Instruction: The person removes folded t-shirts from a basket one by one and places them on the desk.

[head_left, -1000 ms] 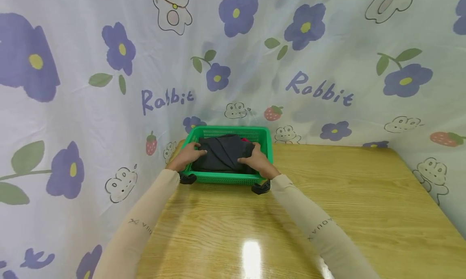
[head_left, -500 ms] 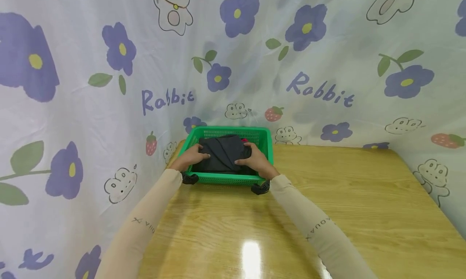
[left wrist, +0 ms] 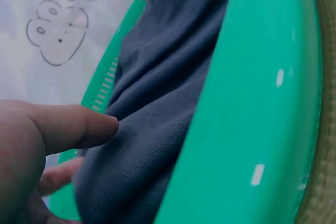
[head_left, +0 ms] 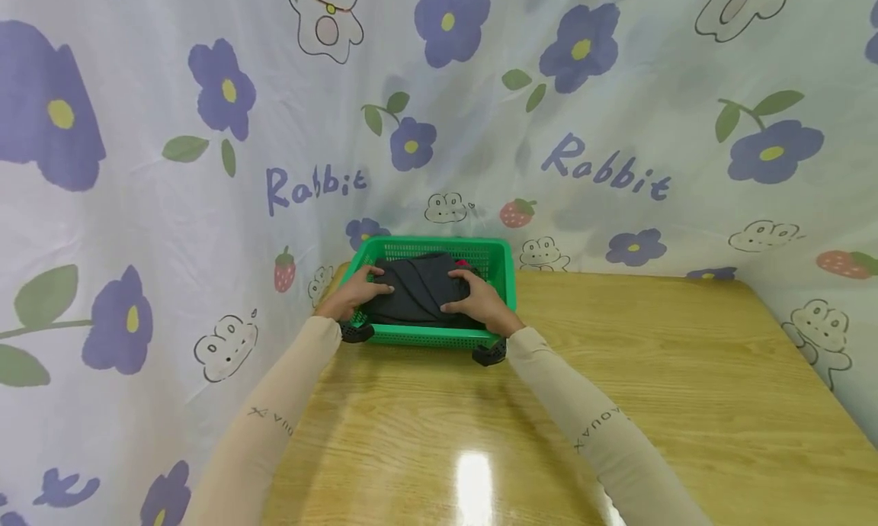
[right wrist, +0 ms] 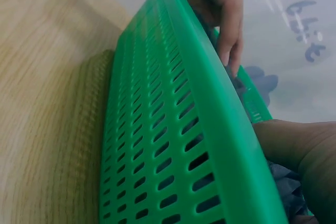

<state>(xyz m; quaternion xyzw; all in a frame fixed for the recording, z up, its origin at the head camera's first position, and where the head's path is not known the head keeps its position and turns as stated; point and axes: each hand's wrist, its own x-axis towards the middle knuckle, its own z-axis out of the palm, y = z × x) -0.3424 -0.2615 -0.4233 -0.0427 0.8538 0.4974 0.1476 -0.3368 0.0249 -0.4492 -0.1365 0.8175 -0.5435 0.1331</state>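
A bundle of dark grey cloth (head_left: 414,290) lies folded and creased inside a green plastic basket (head_left: 446,334). At its left end, my left hand (head_left: 354,293) grips the cloth, thumb on top and fingers at the side; the left wrist view shows the thumb (left wrist: 89,127) on the fabric. My right hand (head_left: 482,301) holds the other end, thumb towards the front and fingers over the back. In the right wrist view the basket's rim hides most of that grip. A bit of red fabric (head_left: 463,264) shows behind the cloth.
The basket stands on a wooden table (head_left: 652,389), near its back left corner. A patterned curtain (head_left: 288,129) hangs close behind and to the left. Black straps (head_left: 490,353) at the wrists hang by the basket's front wall.
My right hand has shifted a little left over the cloth, its fingers further onto it. The left hand has barely moved. The basket stays where it was.
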